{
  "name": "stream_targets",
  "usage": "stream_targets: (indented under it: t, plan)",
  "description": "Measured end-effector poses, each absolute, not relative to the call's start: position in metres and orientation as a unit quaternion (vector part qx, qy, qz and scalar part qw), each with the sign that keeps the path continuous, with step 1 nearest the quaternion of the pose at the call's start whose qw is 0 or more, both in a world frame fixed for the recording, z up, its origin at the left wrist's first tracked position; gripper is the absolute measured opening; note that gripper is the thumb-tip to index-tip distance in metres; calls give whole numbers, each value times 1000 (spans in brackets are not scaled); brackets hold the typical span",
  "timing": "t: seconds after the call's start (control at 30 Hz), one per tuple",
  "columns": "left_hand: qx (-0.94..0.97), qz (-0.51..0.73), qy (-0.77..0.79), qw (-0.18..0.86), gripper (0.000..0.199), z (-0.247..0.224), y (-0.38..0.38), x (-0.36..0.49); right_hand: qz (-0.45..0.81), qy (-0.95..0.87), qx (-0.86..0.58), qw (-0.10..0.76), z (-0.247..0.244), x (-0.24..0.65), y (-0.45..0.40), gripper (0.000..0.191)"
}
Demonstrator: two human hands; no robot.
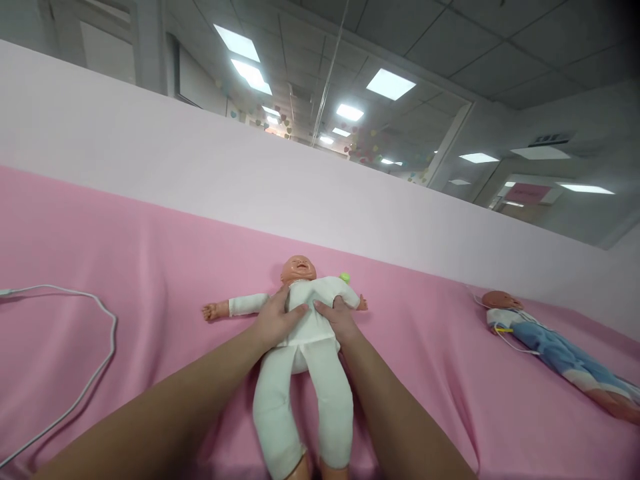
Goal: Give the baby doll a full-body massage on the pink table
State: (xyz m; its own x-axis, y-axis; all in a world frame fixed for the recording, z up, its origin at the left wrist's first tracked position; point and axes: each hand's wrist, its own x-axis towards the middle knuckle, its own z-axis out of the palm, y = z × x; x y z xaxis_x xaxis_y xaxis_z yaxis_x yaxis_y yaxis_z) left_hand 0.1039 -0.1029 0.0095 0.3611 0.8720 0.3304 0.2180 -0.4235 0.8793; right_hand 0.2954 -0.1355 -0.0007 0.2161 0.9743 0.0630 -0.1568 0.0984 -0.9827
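Observation:
A baby doll (300, 337) in a white suit lies on its back on a pink cloth, its head at the far end and its legs towards me. My left hand (277, 319) grips the left side of its chest in my view, the thumb resting on the front. On the opposite side my right hand (340, 320) holds the chest too, its thumb pointing in towards the other. The two thumb tips are close but apart. Both hands' fingers are partly hidden around the torso. One doll arm stretches out to the left.
The pink cloth (415, 333) has folds. A second doll (550, 347) in blue and white, with thin tubing, lies at the right. A white cable (114, 327) curves at the left. A small green object (345, 277) sits beside the first doll's shoulder. Behind stands a white wall (250, 180) under glass.

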Motion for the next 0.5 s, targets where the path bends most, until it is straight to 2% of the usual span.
stream_targets:
  t: [0.23, 0.4, 0.5]
  plan:
    - [679, 448, 396, 426, 80, 15, -101, 100, 366, -475, -447, 664, 24, 270, -157, 56]
    - [715, 430, 367, 410, 88, 30, -108, 95, 282, -517, -470, 657, 35, 258, -177, 51]
    - [719, 427, 356, 417, 90, 38, -112, 93, 200, -562, -477, 646, 36, 253, -186, 57]
